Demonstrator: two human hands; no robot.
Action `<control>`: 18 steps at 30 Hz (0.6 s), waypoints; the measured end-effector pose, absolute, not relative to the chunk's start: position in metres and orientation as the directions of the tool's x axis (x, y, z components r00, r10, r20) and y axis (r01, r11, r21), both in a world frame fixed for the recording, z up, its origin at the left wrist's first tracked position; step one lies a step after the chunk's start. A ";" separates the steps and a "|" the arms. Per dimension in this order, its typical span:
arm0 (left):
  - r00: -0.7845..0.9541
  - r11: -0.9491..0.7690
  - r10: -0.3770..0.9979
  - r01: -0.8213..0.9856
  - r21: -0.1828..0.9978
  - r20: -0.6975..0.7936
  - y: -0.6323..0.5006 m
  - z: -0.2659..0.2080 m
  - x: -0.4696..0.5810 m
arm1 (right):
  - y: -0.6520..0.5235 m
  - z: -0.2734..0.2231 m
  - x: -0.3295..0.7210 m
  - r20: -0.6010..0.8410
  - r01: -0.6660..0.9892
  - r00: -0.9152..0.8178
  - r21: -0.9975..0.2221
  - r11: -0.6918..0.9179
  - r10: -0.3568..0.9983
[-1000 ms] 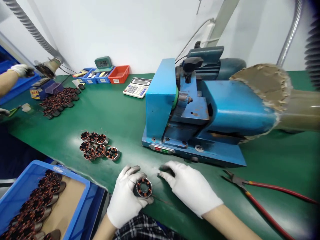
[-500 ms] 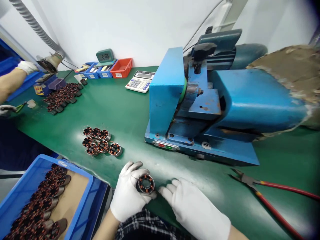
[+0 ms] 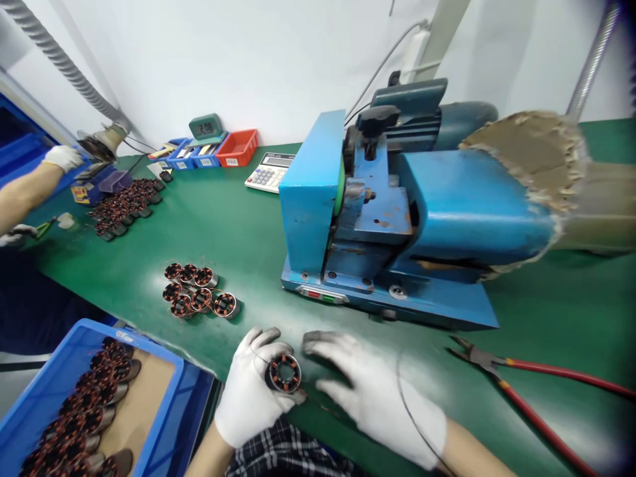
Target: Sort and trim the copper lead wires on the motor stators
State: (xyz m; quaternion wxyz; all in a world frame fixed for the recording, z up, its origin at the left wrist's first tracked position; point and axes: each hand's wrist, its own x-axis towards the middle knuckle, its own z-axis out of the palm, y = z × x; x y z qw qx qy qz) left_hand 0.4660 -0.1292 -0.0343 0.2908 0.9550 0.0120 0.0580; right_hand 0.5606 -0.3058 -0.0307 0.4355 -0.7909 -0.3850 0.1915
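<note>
My left hand (image 3: 251,391), in a white glove with darkened fingertips, grips a motor stator (image 3: 285,373). Copper windings and dark segments ring the stator's round opening, which faces up toward me. A thin wire loops from it over my left fingers. Just to the right, my gloved right hand (image 3: 368,391) hovers with thumb and fingers apart, not touching the stator. Across its back and wrist runs a thin dark wire (image 3: 411,414); where its ends lead I cannot tell. Several similar stators (image 3: 201,299) stand grouped on the green table (image 3: 258,232) beyond my left hand.
A blue belt machine (image 3: 318,218) stands ahead. Red-handled cutters (image 3: 497,361) lie at right. A blue tray (image 3: 163,397) of stators sits lower left. Farther back are a calculator (image 3: 271,171), a red bin (image 3: 238,147), a stator pile (image 3: 129,202) and a co-worker's gloved hand (image 3: 63,158).
My right hand has spread its fingers and risen slightly, and a dark wire now shows across it. My left hand keeps hold of the stator. The view has shifted a little to the right.
</note>
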 end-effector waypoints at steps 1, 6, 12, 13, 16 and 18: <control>0.992 -0.825 0.056 -0.015 0.565 0.109 -0.129 -0.035 0.466 | -0.302 -0.033 0.555 0.043 0.534 0.568 -0.780 -0.327 0.822; 0.986 -0.810 0.091 -0.010 0.586 0.141 -0.129 -0.039 0.467 | -0.289 -0.043 0.539 0.010 0.725 0.487 -0.562 -0.398 0.873; 0.941 -0.658 0.321 0.143 0.739 0.104 -0.148 -0.046 0.459 | -0.295 -0.020 0.545 0.119 0.857 0.444 -0.344 -0.383 0.888; 0.929 -0.595 0.364 0.173 0.785 0.072 -0.151 -0.044 0.458 | -0.297 -0.014 0.546 0.128 0.849 0.456 -0.358 -0.388 0.881; 0.918 -0.393 0.398 0.180 0.902 -0.009 -0.155 -0.028 0.455 | -0.300 0.000 0.547 0.067 0.749 0.502 -0.533 -0.395 0.862; 0.956 -0.312 0.291 0.135 0.940 -0.040 -0.149 -0.010 0.455 | -0.303 0.007 0.547 0.009 0.643 0.526 -0.659 -0.391 0.850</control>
